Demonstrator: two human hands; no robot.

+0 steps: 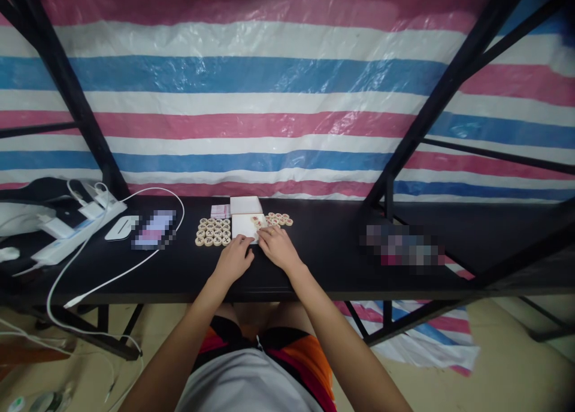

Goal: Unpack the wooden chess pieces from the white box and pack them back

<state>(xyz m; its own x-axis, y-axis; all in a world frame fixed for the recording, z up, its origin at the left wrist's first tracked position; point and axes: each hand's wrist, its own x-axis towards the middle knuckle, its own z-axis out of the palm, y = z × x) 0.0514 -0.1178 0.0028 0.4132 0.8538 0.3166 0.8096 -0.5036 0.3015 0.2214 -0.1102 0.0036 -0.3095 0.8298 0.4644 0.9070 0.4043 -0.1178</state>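
On the black table lies a white box tray with its white lid behind it. Several round wooden game pieces sit in rows to the tray's left, and more pieces lie to its right. My left hand rests at the tray's near edge with fingers curled. My right hand lies at the tray's near right corner, fingers bent toward the pieces. What either hand pinches, if anything, is too small to see.
A small pink striped packet lies behind the left pieces. At the left are a white power strip with plugs and cables, a white mouse-like device and a blurred phone. Black frame struts rise on both sides against a striped tarp.
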